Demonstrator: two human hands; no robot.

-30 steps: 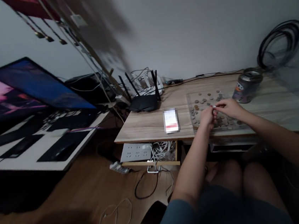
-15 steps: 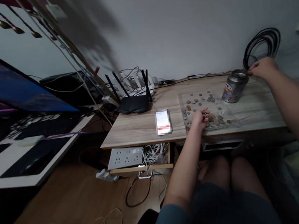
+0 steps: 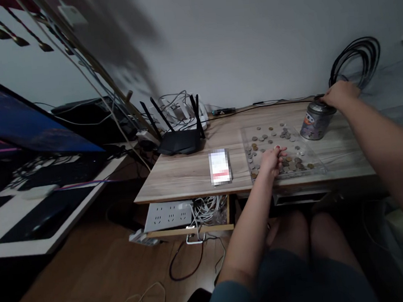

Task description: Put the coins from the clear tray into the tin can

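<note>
The left hand is stretched forward from the middle, forearm bare and nearly straight, fingers curled loosely with the tips pinched together, palm down. The right hand reaches much farther out toward the far right, arm extended at a long slant, wrist bent down, fingers drooping and bunched. Both knees show below, close together.

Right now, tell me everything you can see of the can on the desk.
The can is a short metal cylinder with a greyish printed wrap, its design too blurred to read. It stands upright on the wooden desk, near the back right, just beyond the clear tray of coins. The right hand rests at its top rim, covering part of it.
</note>
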